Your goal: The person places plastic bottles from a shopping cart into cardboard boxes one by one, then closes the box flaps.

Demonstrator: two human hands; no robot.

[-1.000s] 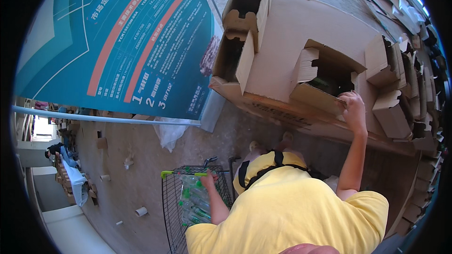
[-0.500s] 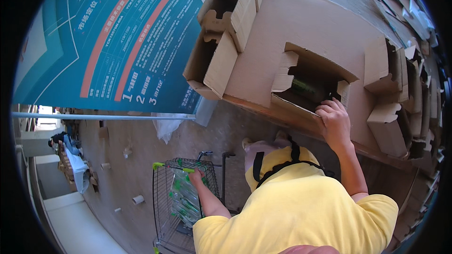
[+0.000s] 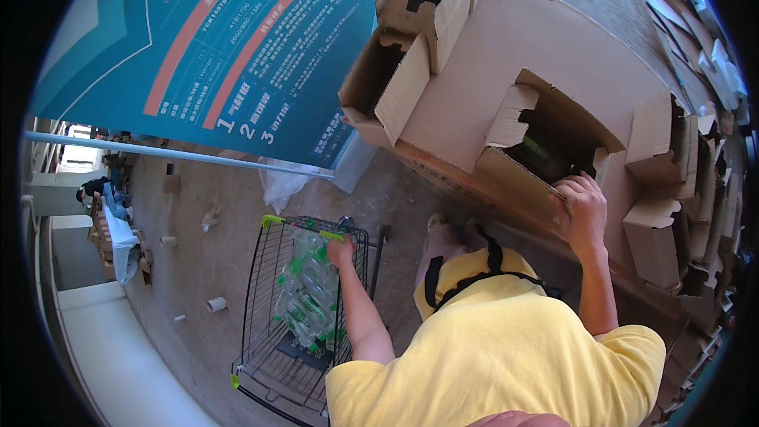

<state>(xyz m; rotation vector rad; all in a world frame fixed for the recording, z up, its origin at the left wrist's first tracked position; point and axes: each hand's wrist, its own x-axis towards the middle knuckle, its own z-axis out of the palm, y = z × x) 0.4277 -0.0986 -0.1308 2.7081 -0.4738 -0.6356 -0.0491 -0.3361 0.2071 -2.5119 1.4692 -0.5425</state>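
Observation:
My left hand (image 3: 341, 251) is closed around the upper rim of a dark wire shopping cart (image 3: 251, 332), beside its green corner piece (image 3: 330, 235). Clear plastic bottles with green caps (image 3: 307, 294) lie heaped inside the cart. On the right, my right hand (image 3: 583, 204) curls its fingers over the near edge of an open cardboard box (image 3: 514, 170), gripping it at the right corner. The box rests on a large cardboard-covered surface (image 3: 553, 32). Deep in its shadow something greenish (image 3: 538, 149) shows, too dark to make out.
Open cardboard boxes (image 3: 407, 83) stand at the surface's left end, and more boxes (image 3: 655, 237) crowd its right end. A large teal printed board (image 3: 261, 47) leans at the upper left. White tube pieces (image 3: 216, 304) lie on the floor; a person (image 3: 99, 190) is far left.
The view has turned, and boxes and board sit further right in it. The cart has shifted forward and shows more of its basket. Both hands keep their holds.

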